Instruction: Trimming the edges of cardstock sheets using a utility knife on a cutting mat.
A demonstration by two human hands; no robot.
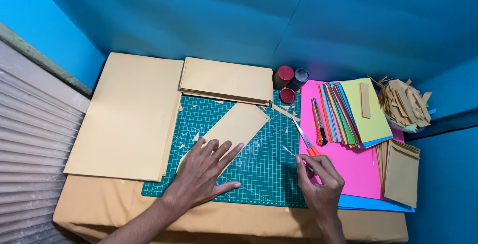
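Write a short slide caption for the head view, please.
Left hand flat on a tan paper strip atop a green cutting mat; right hand holds a thin pink stick.

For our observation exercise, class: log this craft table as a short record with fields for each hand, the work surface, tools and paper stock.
Left hand: flat, pressing a tan paper strip
Right hand: pinching a thin pink-tipped stick
Surface: green cutting mat
Tools: scissors and orange utility knife on a pink sheet
Stock: tan stacks, coloured sheets, scrap pile
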